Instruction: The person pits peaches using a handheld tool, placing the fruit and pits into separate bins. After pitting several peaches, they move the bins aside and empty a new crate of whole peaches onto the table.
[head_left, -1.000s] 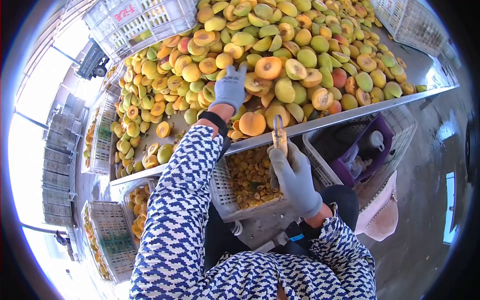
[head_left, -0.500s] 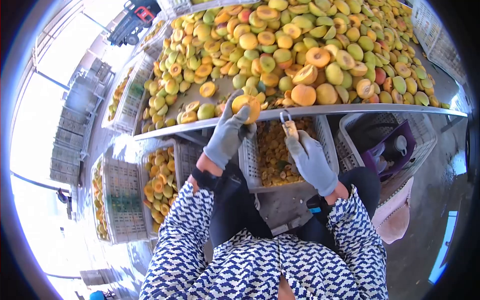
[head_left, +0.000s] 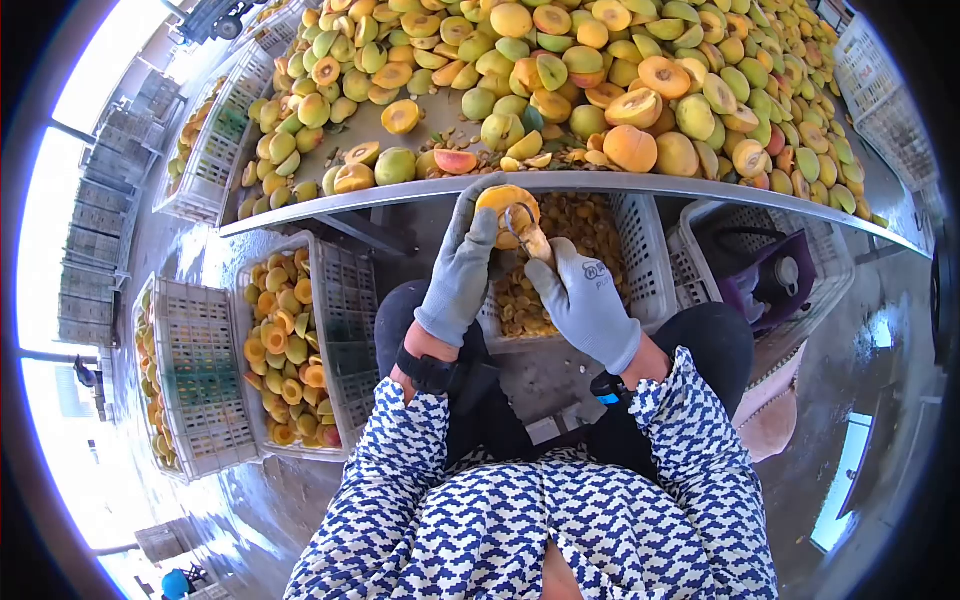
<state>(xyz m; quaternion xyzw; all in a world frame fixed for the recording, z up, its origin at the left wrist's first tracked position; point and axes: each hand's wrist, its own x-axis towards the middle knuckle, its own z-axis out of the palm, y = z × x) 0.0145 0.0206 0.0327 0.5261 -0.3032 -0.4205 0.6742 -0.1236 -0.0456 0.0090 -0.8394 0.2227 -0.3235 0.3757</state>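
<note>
Metal table (head_left: 620, 182): largest item, beyond both hands, its near edge running across just past the left fingertips. Heap of yellow, green and orange fruit (head_left: 610, 85), many pieces cut, spreads over it ahead of the hands and to the right.

Fruit-filled crate (head_left: 348, 345): on the floor, left of the left hand and well apart from it. Scrap crate (head_left: 648, 265): below and beyond the hands, partly under the table, holding small brown-yellow pieces (head_left: 588, 222). Purple container (head_left: 742, 297): in another crate (head_left: 832, 285), to the right of the right hand.

Left hand (head_left: 462, 268): grey glove, fingers closed around an orange fruit (head_left: 497, 200), held up at its fingertips, near side of the table edge. Right hand (head_left: 588, 305): grey glove, clamped on the wooden handle of a looped tool (head_left: 536, 242), just beside the left hand. The tool's metal loop meets the fruit on the side facing the right hand; depth into the flesh: cannot tell.
</note>
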